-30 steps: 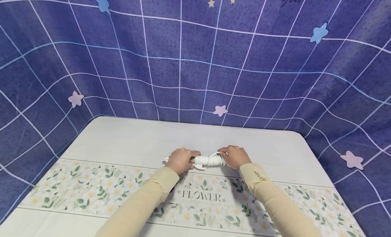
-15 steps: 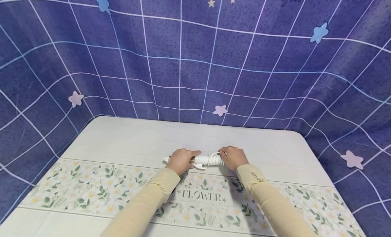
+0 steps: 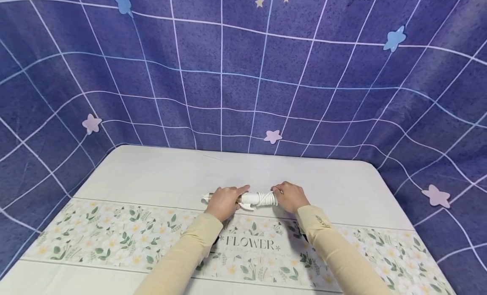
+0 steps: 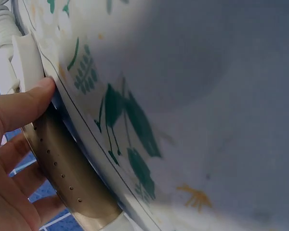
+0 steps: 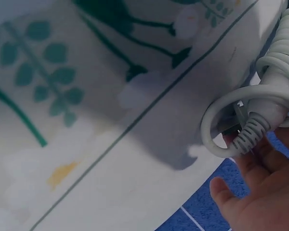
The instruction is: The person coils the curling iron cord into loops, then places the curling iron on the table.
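A curling iron (image 3: 251, 198) lies across the middle of the table in the head view, with a white handle and a bronze barrel (image 4: 62, 163). Its white power cord (image 3: 267, 198) is wound in several turns round the handle. My left hand (image 3: 223, 202) grips the barrel; in the left wrist view the thumb lies near the white clamp lever (image 4: 29, 62). At the handle's tail end, my right hand (image 3: 291, 197) holds the cord with curled fingers. A loose cord loop (image 5: 209, 122) stands out beside these fingers, and the right thumb is apart from it in the right wrist view.
A white tablecloth (image 3: 160, 172) with a flower-print band and the word FLOWER covers the table. Behind and at both sides hangs a blue-purple grid-patterned curtain (image 3: 243, 92) with stars.
The loose cord stretch near my right hand now lies lower, slanting across the wound turns. Both hands keep nearly the same place, and the head view has shifted slightly.
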The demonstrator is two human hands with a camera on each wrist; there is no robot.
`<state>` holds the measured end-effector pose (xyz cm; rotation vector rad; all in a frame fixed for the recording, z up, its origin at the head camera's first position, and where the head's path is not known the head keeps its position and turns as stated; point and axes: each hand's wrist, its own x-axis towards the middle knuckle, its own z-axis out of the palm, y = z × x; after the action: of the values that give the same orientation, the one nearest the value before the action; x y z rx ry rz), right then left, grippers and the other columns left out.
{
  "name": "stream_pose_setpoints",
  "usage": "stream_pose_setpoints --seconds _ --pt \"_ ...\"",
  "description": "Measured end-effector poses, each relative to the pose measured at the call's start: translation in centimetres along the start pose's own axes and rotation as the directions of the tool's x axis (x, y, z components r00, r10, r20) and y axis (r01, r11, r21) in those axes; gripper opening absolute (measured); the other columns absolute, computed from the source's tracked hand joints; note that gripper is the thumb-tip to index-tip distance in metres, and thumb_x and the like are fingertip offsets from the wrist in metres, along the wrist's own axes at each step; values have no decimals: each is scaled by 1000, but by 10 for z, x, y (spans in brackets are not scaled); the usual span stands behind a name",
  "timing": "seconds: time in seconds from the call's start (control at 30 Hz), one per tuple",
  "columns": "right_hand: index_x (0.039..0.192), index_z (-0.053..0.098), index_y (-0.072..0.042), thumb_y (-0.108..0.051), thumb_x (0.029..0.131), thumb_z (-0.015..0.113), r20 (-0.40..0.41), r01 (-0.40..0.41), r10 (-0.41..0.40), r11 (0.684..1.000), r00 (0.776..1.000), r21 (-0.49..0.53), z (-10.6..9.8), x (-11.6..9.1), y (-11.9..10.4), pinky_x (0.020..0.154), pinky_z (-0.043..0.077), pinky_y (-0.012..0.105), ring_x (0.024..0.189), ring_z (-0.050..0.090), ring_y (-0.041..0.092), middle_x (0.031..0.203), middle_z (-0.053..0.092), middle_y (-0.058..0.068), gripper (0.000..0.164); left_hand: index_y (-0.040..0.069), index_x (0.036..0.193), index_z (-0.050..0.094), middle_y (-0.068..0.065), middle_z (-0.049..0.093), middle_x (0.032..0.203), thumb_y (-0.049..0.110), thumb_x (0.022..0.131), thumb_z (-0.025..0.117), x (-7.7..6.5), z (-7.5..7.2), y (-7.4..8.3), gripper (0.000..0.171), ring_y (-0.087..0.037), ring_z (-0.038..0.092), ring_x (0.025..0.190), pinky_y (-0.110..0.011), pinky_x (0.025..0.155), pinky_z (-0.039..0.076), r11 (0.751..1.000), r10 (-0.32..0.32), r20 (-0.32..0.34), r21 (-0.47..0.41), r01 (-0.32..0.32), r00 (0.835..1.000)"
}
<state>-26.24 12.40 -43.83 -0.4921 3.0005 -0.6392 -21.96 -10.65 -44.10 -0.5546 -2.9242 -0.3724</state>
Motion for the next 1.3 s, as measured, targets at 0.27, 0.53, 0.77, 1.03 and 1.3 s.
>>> stream_pose_setpoints --seconds 0.27,0.53,0.77,1.03,1.3 --pt "136 63 -5 -24 110 37 28 72 -74 996 997 53 -1 -8 0 116 22 63 133 51 39 137 62 17 42 19 148 55 -13 72 118 11 83 84 -4 -2 -2 71 -34 69 105 -66 103 42 1000 12 3 14 -12 1000" --pt "142 58 -4 -22 109 40 -52 118 -115 990 992 73 3 -10 5 119 19 60 143 41 36 148 53 17 42 18 148 54 -12 67 130 8 83 83 -6 -5 -2 72 -32 63 121 -70 106 36 999 39 -8 3 -39 999" --pt "146 54 -4 -28 108 45 -82 158 -153 986 985 61 1 -14 5 121 16 59 146 36 37 152 49 18 45 19 148 54 -11 65 133 10 82 84 -6 -6 0 73 -31 61 124 -69 106 37 998 51 -5 28 -51 999" --pt "148 50 -4 -32 105 52 -107 196 -192 980 976 34 0 -21 4 120 17 60 146 36 38 152 48 19 51 19 150 52 -11 62 138 14 83 85 -8 -8 -3 75 -32 59 127 -69 108 35 999 26 7 20 -26 1000" --pt "151 45 -3 -32 98 66 -128 200 -195 979 972 30 -6 -31 3 120 17 60 146 35 38 153 46 20 64 19 151 51 -12 61 139 14 85 82 -14 -15 -12 73 -32 56 130 -69 110 31 1000 4 -5 18 -4 1000"
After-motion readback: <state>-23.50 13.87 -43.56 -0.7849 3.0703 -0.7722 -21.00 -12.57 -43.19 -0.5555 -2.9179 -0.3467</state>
